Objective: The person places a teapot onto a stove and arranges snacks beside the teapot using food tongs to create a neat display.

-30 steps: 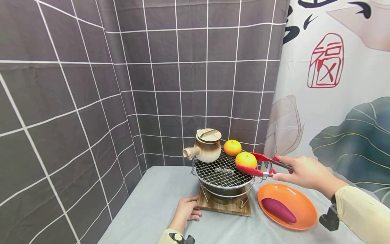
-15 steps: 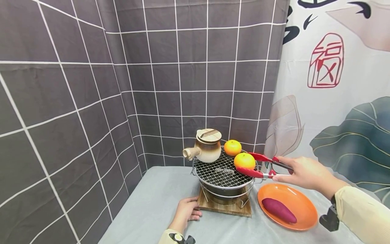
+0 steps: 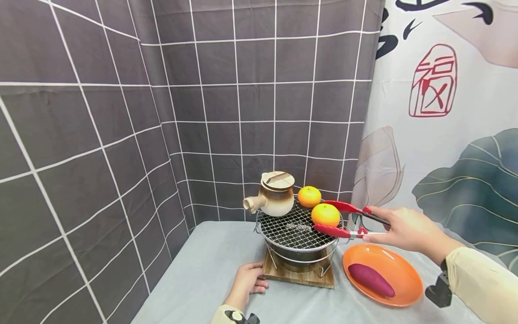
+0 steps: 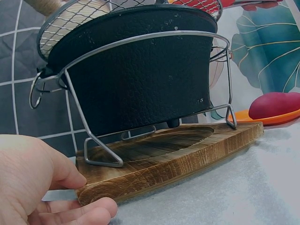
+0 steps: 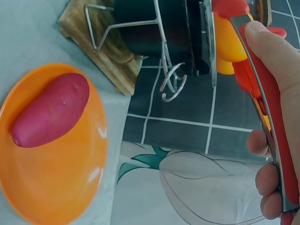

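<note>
My right hand (image 3: 410,229) holds red-tipped tongs (image 3: 333,231), their tips on either side of a mandarin (image 3: 325,216) at the right of the round wire grill mesh (image 3: 279,230). In the right wrist view the tongs' handle (image 5: 268,89) lies along the thumb, with fingertips round its other side. My left hand (image 3: 247,280) grips the near left corner of a wooden board (image 3: 301,278) under the stove. The left wrist view shows the thumb against the board's side and fingers at its lower edge. A second mandarin (image 3: 309,197) sits farther back on the mesh.
A clay pot (image 3: 279,206) with a wooden lid and side handle stands at the mesh's left. A small grey piece (image 3: 298,227) lies mid-mesh. An orange plate (image 3: 409,288) bearing a purple sweet potato (image 3: 371,280) is right of the black stove (image 4: 140,79). Grid-patterned cloth hangs behind.
The mandarin between the tongs has shifted slightly left and down. The tongs' tips now stand a little wider around it. My left hand stays at the board.
</note>
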`<state>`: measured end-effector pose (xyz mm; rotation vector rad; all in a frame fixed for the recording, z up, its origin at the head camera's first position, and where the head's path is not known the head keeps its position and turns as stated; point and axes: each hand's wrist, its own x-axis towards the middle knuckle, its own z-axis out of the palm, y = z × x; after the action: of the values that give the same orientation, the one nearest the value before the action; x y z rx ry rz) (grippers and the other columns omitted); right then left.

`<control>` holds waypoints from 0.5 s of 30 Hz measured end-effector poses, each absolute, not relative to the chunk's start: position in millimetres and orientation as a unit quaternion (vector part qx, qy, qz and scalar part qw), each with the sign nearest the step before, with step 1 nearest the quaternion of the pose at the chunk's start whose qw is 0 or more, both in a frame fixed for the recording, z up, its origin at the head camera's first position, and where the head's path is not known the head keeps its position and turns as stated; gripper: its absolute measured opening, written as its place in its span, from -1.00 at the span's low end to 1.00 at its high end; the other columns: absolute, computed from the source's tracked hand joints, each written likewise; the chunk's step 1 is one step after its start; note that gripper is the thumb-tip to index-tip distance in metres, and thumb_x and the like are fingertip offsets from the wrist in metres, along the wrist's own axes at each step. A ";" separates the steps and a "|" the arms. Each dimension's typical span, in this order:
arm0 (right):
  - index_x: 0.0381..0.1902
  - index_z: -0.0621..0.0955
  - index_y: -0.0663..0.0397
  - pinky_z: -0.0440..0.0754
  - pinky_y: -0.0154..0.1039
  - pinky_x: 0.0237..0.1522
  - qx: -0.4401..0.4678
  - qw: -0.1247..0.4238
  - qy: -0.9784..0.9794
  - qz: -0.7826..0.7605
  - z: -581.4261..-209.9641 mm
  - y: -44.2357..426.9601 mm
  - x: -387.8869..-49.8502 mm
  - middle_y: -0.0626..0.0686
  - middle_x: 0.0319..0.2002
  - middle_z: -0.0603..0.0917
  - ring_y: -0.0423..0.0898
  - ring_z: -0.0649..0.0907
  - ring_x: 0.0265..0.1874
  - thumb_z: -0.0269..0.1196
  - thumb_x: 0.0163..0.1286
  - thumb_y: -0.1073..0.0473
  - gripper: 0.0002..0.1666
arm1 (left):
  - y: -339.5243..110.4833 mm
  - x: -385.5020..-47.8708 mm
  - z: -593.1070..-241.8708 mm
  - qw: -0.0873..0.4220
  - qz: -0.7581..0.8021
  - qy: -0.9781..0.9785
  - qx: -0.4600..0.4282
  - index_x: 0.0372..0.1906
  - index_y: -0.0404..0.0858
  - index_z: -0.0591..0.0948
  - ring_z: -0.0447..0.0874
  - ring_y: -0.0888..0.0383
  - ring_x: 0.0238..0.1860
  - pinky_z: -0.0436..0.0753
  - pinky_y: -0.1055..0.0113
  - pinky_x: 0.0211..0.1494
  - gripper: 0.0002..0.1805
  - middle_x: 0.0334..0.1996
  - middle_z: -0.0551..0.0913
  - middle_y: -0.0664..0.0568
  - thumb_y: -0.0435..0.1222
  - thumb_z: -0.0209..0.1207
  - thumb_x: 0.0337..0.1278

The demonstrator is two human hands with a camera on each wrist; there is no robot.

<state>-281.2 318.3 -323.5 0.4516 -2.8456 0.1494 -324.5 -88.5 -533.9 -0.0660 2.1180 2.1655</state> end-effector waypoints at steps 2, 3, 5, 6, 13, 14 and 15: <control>0.34 0.53 0.18 0.73 -0.03 -0.50 0.151 0.123 -0.979 0.053 -323.1 318.0 -281.0 0.22 -0.16 0.75 0.08 0.71 -0.32 0.35 0.00 -0.60 0.20 | -88.5 -324.5 -534.1 0.055 0.714 0.698 -0.022 0.28 -0.58 0.45 0.65 0.22 -0.63 0.67 0.44 -0.60 -0.48 -0.40 0.67 -0.14 -0.46 0.10 0.21; 0.34 0.53 0.18 0.73 -0.01 -0.50 0.149 0.122 -0.980 0.053 -323.0 317.9 -280.9 0.23 -0.15 0.75 0.09 0.71 -0.31 0.35 -0.01 -0.60 0.21 | -88.5 -324.3 -533.9 0.055 0.714 0.698 -0.022 0.28 -0.58 0.45 0.65 0.22 -0.63 0.66 0.45 -0.61 -0.48 -0.40 0.67 -0.14 -0.46 0.10 0.21; 0.34 0.52 0.17 0.74 0.00 -0.49 0.147 0.121 -0.980 0.053 -323.0 317.9 -280.8 0.23 -0.15 0.75 0.09 0.71 -0.30 0.35 -0.02 -0.61 0.21 | -88.7 -324.1 -534.0 0.055 0.714 0.698 -0.021 0.28 -0.58 0.45 0.65 0.22 -0.63 0.66 0.45 -0.60 -0.48 -0.40 0.67 -0.14 -0.46 0.10 0.21; 0.35 0.52 0.17 0.74 0.01 -0.48 0.145 0.121 -0.980 0.054 -323.1 318.0 -280.6 0.22 -0.15 0.75 0.09 0.70 -0.30 0.35 -0.03 -0.61 0.22 | -88.8 -323.9 -533.8 0.055 0.713 0.699 -0.021 0.28 -0.58 0.45 0.65 0.22 -0.63 0.66 0.45 -0.60 -0.48 -0.40 0.67 -0.13 -0.45 0.11 0.22; 0.39 0.49 0.13 0.48 -0.24 -0.62 0.138 0.133 -0.979 0.064 -327.3 324.2 -276.4 -0.13 -0.53 0.52 -0.16 0.48 -0.52 0.37 0.00 -0.57 0.20 | -89.2 -322.5 -532.1 0.057 0.713 0.699 -0.020 0.27 -0.57 0.46 0.65 0.22 -0.63 0.67 0.44 -0.60 -0.49 -0.40 0.67 -0.13 -0.45 0.11 0.23; 0.39 0.49 0.12 0.43 -0.26 -0.62 0.136 0.136 -0.979 0.066 -328.2 325.6 -275.5 -0.14 -0.57 0.47 -0.17 0.46 -0.54 0.37 0.00 -0.57 0.20 | -89.1 -322.3 -531.8 0.057 0.713 0.698 -0.020 0.27 -0.57 0.46 0.65 0.22 -0.63 0.67 0.44 -0.60 -0.49 -0.40 0.66 -0.13 -0.45 0.11 0.23; 0.40 0.48 0.13 0.41 -0.27 -0.63 0.135 0.137 -0.979 0.069 -329.1 326.9 -274.7 -0.14 -0.59 0.43 -0.18 0.44 -0.55 0.37 0.00 -0.57 0.20 | -89.0 -322.3 -531.7 0.057 0.714 0.698 -0.020 0.27 -0.57 0.46 0.65 0.22 -0.63 0.67 0.44 -0.60 -0.49 -0.40 0.66 -0.13 -0.45 0.11 0.22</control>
<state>-274.7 326.9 -329.1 0.3917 -2.8322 0.2001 -322.3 -89.0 -531.7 -0.0607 2.1154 2.1640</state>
